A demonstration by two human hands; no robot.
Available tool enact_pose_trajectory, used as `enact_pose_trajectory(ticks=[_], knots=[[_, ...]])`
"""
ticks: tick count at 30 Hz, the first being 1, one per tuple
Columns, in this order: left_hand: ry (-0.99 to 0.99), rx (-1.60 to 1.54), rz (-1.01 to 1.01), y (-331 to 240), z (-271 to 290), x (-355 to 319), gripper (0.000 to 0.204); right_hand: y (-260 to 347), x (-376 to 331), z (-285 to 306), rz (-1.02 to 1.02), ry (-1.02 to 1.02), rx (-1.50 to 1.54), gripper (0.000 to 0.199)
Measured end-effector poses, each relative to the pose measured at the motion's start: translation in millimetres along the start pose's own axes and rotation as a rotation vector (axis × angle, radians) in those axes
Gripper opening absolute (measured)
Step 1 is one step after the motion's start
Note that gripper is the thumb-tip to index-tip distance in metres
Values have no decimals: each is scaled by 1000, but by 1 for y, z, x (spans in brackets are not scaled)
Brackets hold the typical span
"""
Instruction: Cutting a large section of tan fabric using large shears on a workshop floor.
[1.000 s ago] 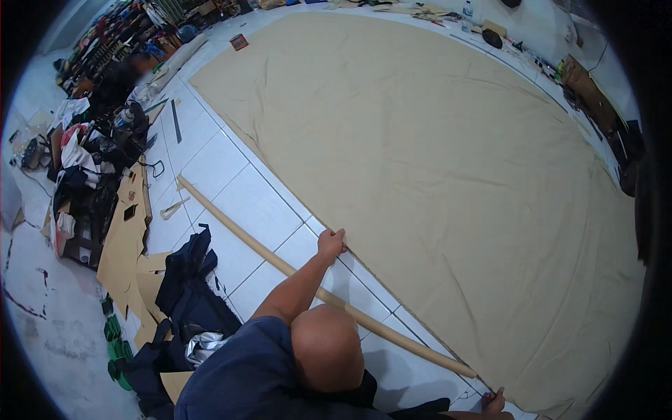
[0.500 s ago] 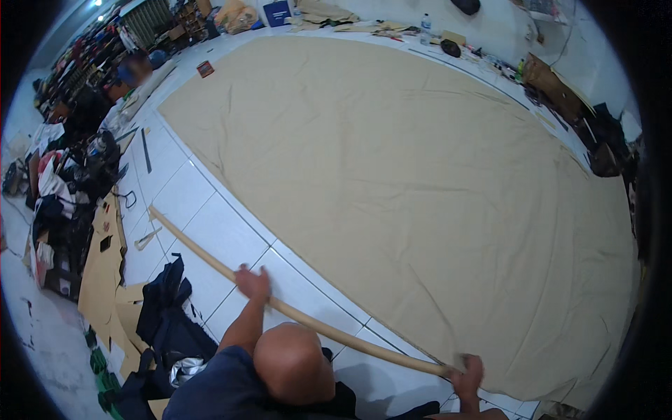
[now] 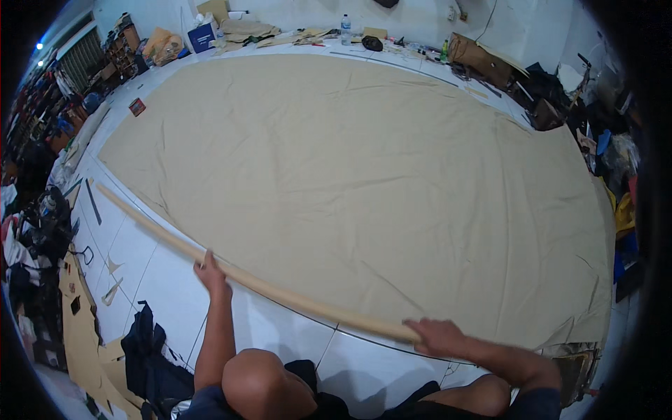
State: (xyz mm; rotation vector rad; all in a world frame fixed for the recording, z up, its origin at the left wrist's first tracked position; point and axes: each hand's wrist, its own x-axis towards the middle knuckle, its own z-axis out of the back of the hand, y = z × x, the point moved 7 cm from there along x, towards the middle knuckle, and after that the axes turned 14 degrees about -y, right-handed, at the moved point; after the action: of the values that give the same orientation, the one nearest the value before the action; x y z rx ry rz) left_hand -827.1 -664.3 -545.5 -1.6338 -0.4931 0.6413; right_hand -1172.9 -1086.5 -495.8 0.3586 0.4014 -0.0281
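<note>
The stick (image 3: pixel 259 283) has swung toward the cloth (image 3: pixel 364 182); left hand (image 3: pixel 210 271) at 9 o'clock, right hand (image 3: pixel 437 336) at 3, both gripping it.

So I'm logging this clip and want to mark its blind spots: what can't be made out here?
All in the head view:
- Right end of the long stick: covered by the right hand.
- Left hand: its fingers curl over the stick, so the grip is unclear.
- Clutter along the far wall: too small to identify.
- Dark cloth pile: cut off by the lower edge.
</note>
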Motion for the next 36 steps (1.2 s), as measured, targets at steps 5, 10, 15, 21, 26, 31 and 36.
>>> enact_pose_trajectory(ticks=[5,10,15,21,26,31,36], knots=[[338,196,-151,8,-78,21,69,35,80,57,-66,-338,125,58],[52,1215,-251,100,-29,28,83,49,172,-8,-221,-418,176,53],[141,1263,-254,108,-20,30,80,-7,182,-44,-469,-480,-17,48],[99,1020,-371,104,-28,12,67,-147,98,-18,-737,-642,0,51],[121,929,-400,116,-22,32,65,-231,9,-32,-1091,-769,77,53],[129,950,-392,113,-21,13,65,-296,-107,-65,-1372,-824,200,50],[73,1051,-427,118,-5,31,71,-281,-106,-60,-1331,-1001,210,51]])
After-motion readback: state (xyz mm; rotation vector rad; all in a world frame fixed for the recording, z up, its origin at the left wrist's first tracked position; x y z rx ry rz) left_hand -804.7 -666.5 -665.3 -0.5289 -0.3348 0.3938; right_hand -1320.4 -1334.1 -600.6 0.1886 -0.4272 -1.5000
